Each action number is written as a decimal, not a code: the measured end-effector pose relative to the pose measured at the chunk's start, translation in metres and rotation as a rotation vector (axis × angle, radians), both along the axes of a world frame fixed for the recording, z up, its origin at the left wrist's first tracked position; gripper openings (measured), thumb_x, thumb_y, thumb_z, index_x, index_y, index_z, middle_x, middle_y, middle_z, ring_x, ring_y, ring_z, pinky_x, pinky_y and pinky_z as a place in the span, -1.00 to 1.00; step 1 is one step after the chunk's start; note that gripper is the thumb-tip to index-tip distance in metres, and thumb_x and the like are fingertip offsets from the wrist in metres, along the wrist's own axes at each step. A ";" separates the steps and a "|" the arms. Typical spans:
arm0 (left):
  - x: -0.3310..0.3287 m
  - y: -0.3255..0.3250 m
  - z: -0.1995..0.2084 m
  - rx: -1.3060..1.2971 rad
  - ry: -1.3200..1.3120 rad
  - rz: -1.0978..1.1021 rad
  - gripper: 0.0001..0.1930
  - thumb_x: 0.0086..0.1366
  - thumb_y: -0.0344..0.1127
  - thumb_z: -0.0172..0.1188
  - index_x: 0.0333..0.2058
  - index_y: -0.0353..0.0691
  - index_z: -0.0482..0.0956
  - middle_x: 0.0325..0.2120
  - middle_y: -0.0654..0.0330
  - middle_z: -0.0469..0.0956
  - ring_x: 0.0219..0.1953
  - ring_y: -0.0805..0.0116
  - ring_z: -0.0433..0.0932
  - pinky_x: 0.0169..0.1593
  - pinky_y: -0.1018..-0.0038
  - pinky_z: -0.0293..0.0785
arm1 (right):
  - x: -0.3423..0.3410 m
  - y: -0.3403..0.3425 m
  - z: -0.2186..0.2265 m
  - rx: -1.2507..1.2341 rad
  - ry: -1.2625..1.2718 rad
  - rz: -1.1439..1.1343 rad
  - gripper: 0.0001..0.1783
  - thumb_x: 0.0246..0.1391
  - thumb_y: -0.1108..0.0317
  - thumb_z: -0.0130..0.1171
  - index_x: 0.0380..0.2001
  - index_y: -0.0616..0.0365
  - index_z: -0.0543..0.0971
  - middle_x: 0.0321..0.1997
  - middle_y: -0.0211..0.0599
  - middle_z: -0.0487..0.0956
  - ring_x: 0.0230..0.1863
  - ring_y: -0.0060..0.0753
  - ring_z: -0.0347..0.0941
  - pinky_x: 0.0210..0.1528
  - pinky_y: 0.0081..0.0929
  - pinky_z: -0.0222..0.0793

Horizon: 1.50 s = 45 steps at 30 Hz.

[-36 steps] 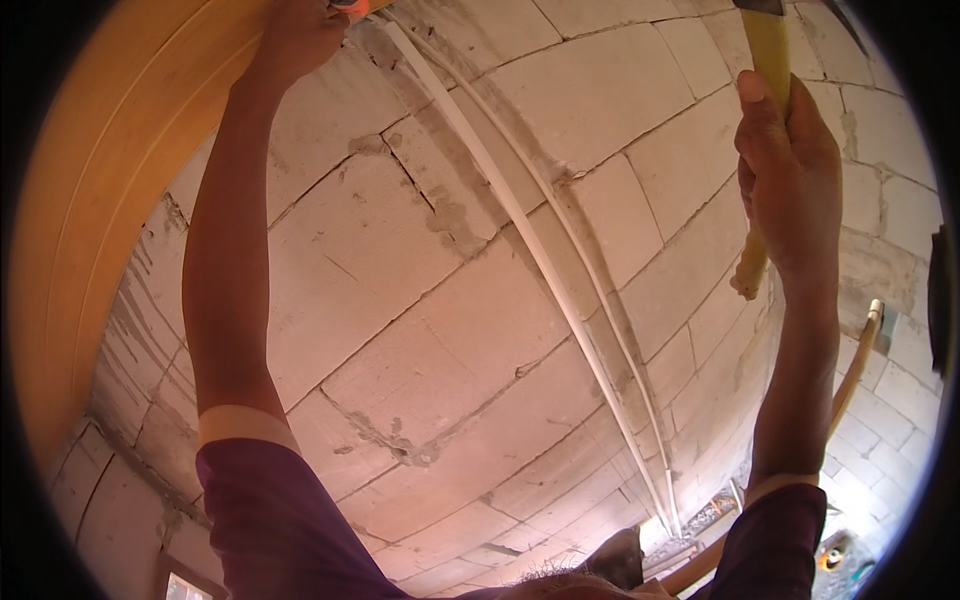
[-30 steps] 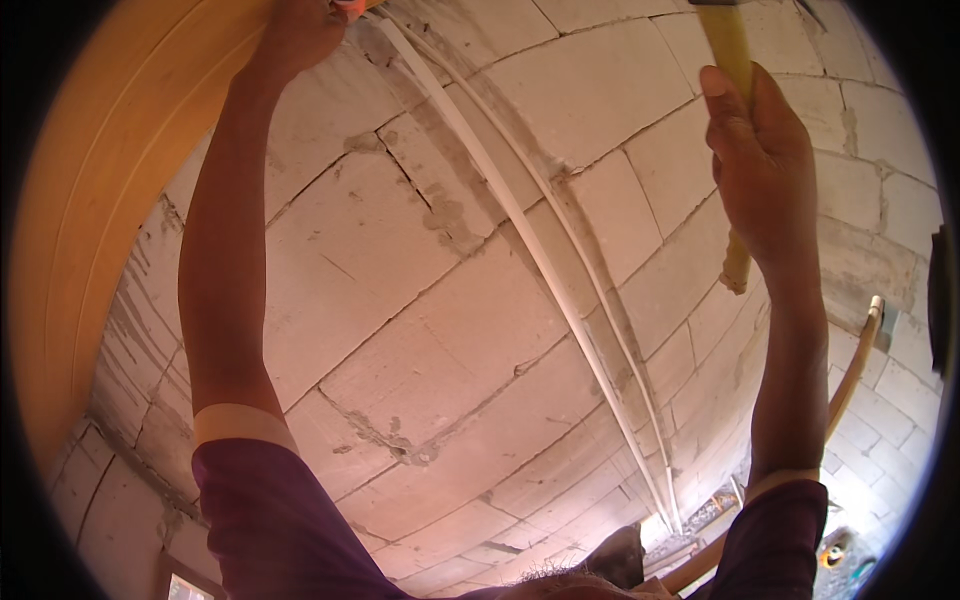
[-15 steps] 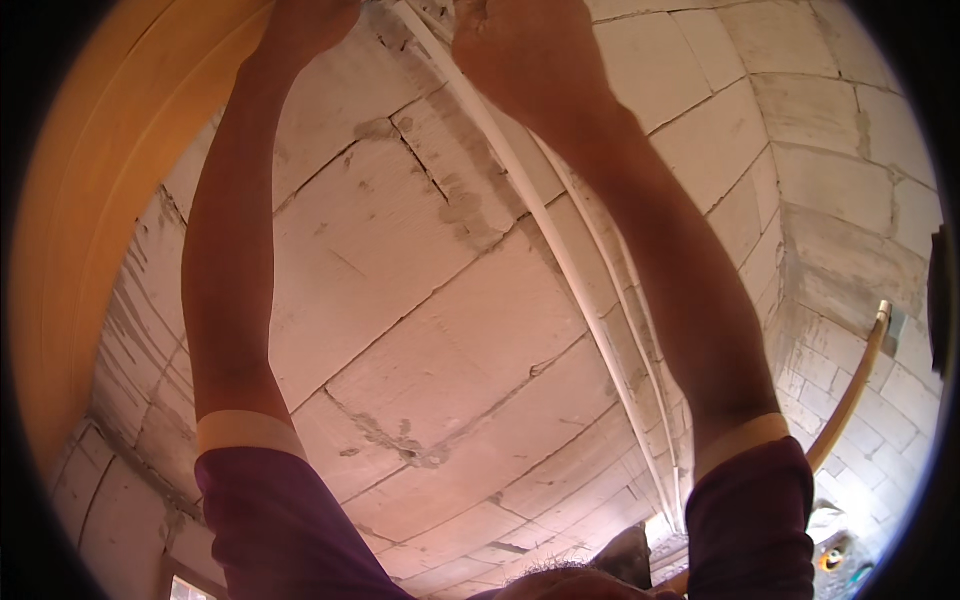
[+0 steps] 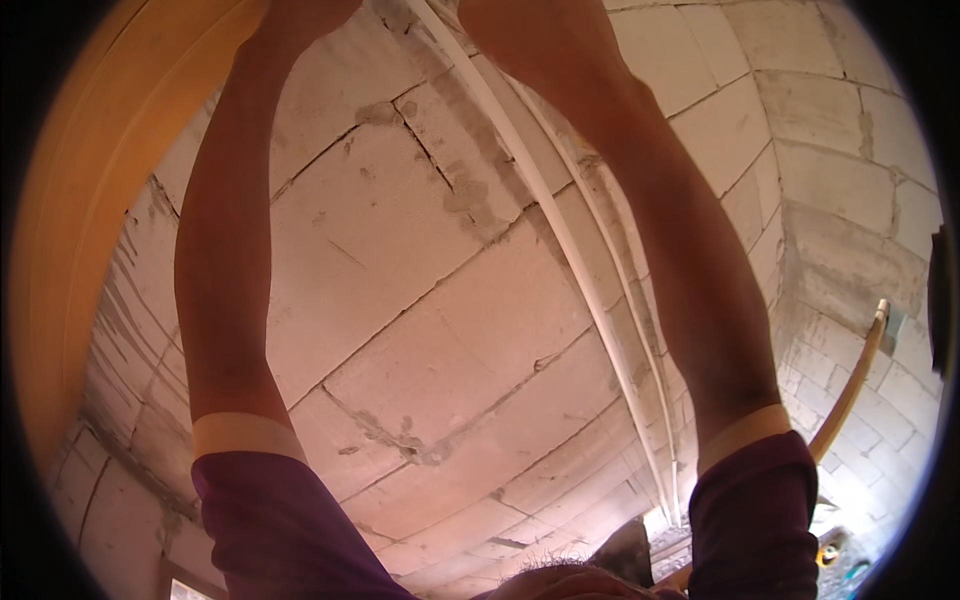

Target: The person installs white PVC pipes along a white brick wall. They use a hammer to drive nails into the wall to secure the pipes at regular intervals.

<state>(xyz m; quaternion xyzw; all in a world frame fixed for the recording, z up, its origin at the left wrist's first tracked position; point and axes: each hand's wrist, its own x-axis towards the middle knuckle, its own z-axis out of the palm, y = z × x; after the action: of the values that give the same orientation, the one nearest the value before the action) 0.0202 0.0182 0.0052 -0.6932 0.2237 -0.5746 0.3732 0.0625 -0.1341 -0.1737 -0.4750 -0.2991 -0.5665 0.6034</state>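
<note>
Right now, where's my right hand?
Your right hand is at the head view's top edge, partly cut off, right of centre, with the thicker white pipe to its left.

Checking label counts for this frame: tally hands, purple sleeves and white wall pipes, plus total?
Hands: 2 (left hand, right hand; both cropped by the top edge)
Purple sleeves: 2 (left sleeve, right sleeve)
White wall pipes: 2 (thicker pipe, thinner pipe)
Total: 6
</note>
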 end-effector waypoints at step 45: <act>-0.009 -0.027 0.001 -0.046 0.065 0.116 -0.74 0.11 -0.57 -0.02 -0.19 -0.27 0.50 -0.34 -0.16 0.56 -0.22 -0.15 0.56 -0.16 0.16 0.46 | 0.005 -0.043 -0.045 -0.081 0.127 0.086 -0.69 0.32 0.27 -0.06 -0.22 0.40 0.39 -0.42 0.39 0.54 -0.30 0.50 0.49 -0.23 0.21 0.35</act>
<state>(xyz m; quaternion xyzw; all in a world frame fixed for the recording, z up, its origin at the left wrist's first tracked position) 0.0114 -0.0092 0.0063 -0.7317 0.1820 -0.5341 0.3825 0.0672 -0.1775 -0.2191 -0.5207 -0.3030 -0.4964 0.6250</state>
